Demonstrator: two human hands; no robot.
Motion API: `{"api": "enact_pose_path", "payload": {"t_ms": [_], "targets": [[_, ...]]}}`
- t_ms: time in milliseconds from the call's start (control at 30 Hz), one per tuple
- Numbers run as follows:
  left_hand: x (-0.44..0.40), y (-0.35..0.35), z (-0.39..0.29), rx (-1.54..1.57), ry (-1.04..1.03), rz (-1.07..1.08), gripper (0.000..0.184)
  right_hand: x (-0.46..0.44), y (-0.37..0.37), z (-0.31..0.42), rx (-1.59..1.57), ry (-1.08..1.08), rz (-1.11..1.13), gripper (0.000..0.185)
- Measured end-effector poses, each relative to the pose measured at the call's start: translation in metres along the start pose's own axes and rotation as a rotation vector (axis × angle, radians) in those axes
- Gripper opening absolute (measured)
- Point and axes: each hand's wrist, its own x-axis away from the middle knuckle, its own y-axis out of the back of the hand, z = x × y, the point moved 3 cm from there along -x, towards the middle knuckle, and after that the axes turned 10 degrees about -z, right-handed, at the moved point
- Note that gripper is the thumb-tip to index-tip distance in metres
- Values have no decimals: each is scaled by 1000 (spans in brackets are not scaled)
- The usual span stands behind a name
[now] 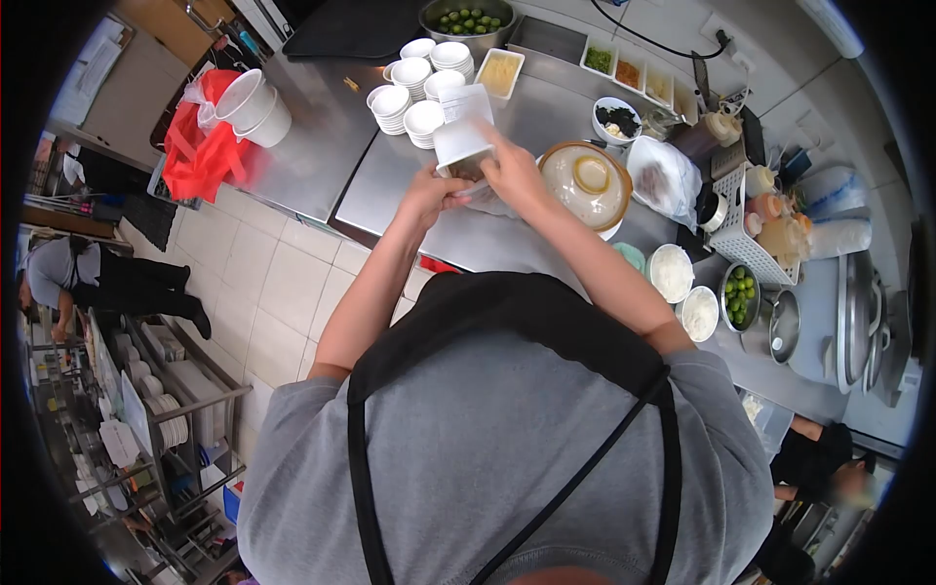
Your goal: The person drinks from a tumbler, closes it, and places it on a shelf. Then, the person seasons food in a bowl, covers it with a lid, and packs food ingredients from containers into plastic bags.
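Observation:
Over the steel counter, both my hands are at a white rectangular container (462,142), which is tilted with its open side toward me. My right hand (512,174) grips its right side, fingers bent around the edge. My left hand (430,198) is closed at its lower left corner. A thin white flap or lid (467,101) stands up behind the container. Some clear plastic (490,202) shows under my hands, partly hidden by them. Just right of my right hand sits a lidded clay pot (586,187). Stacks of small white cups (423,119) stand behind the container.
Bowls of white food (671,273) and limes (740,295) stand at right, near a sauce-bottle basket (746,219). A tray of yellow strips (500,73) lies behind. White tubs (255,107) and a red bag (202,141) are left. A person (107,278) stands at far left.

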Motion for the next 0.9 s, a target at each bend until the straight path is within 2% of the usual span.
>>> {"api": "enact_pose_path", "payload": {"t_ms": [67, 133, 267, 467, 533, 567, 633, 733, 900], "targets": [[2, -1, -1, 45, -36, -18, 46, 1, 3, 3, -26, -5, -43, 65], [-3, -4, 1, 71, 49, 20, 51, -4, 1, 1, 46, 10, 24, 65], [-5, -6, -6, 63, 4, 13, 53, -11, 9, 8, 35, 15, -43, 65], [-4, -2, -15, 151, 35, -81, 64, -30, 23, 23, -66, -161, -62, 65], [-10, -6, -10, 211, 7, 31, 76, -26, 8, 0, 107, 27, -20, 64], [-10, -8, -13, 208, 1, 33, 76, -27, 9, 0, 107, 31, -26, 64], [-6, -9, -12, 206, 23, -94, 77, -27, 15, 1, 19, 63, -183, 57], [-7, -16, -6, 163, 27, -122, 70, -29, 13, -10, 67, 27, -132, 57], [-5, -21, -6, 246, 17, -129, 63, -27, 9, -23, 29, -26, -173, 57]]}}
